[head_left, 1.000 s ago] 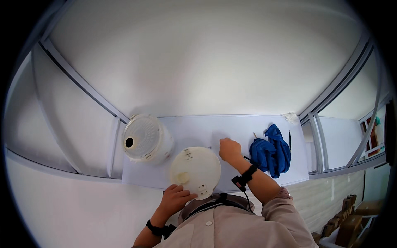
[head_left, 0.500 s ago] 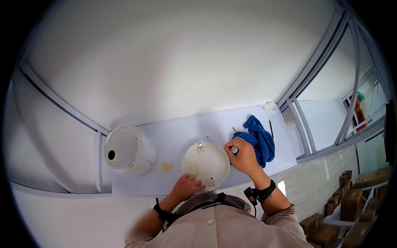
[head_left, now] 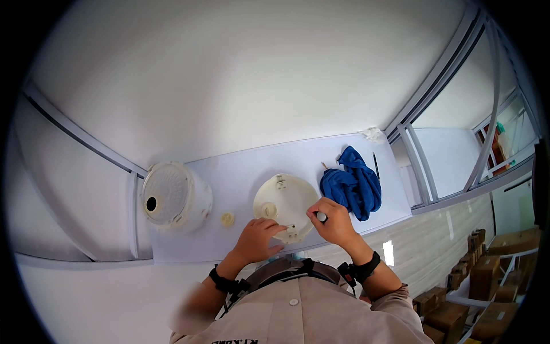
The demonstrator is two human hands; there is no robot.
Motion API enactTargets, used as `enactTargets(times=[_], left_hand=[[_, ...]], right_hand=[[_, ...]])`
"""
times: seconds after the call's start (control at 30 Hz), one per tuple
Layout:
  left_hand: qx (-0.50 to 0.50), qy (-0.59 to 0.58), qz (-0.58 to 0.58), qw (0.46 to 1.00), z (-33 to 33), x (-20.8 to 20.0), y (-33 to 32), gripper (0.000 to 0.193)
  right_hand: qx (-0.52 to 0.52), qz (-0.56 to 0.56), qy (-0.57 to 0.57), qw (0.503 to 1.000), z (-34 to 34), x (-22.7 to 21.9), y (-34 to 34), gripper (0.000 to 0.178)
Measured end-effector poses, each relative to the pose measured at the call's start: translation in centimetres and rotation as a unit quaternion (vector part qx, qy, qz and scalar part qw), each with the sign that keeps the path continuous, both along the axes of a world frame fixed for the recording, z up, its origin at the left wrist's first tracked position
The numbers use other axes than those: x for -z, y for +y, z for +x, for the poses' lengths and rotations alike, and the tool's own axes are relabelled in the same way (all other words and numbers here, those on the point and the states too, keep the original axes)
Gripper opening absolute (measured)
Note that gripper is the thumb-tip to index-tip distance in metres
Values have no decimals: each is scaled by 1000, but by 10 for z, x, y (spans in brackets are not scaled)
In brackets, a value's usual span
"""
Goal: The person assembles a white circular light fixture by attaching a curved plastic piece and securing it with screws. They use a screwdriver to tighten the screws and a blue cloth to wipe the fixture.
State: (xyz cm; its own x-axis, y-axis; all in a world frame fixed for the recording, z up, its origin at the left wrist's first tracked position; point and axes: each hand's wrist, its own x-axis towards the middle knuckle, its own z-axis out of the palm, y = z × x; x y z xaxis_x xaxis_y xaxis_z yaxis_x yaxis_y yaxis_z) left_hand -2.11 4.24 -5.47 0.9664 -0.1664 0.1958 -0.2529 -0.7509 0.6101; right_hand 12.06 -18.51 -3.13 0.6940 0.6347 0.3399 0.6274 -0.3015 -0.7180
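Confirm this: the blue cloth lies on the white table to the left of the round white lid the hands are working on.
Not quite. The head view shows the blue cloth on the white table to the right of the round white lid, beyond the right hand.

The round lid point(head_left: 285, 205) is cream-white, the ribbed pot point(head_left: 175, 196) beside it white with a dark hole. The crumpled cloth point(head_left: 352, 183) is deep blue, the table point(head_left: 240, 172) pale, both wristbands black.
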Motion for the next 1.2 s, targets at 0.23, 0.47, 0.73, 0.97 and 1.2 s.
enactTargets(times=[0.23,0.47,0.73,0.97,1.2], left_hand=[[-110,121,-487,858,9,-20,-11,25],[-146,73,-518,840,16,-28,-12,15],[-166,64,-570,802,9,-21,-18,16],[-140,74,-605,780,12,-15,-14,17],[-101,135,-740,651,12,-4,2,16]], right_hand=[[-76,79,-56,992,-14,-21,25,14],[-57,161,-84,982,-21,-27,51,15],[-73,127,-119,982,-25,-27,49,17],[-76,116,-113,984,-24,-44,42,19],[-16,370,-67,926,-10,-63,5,22]])
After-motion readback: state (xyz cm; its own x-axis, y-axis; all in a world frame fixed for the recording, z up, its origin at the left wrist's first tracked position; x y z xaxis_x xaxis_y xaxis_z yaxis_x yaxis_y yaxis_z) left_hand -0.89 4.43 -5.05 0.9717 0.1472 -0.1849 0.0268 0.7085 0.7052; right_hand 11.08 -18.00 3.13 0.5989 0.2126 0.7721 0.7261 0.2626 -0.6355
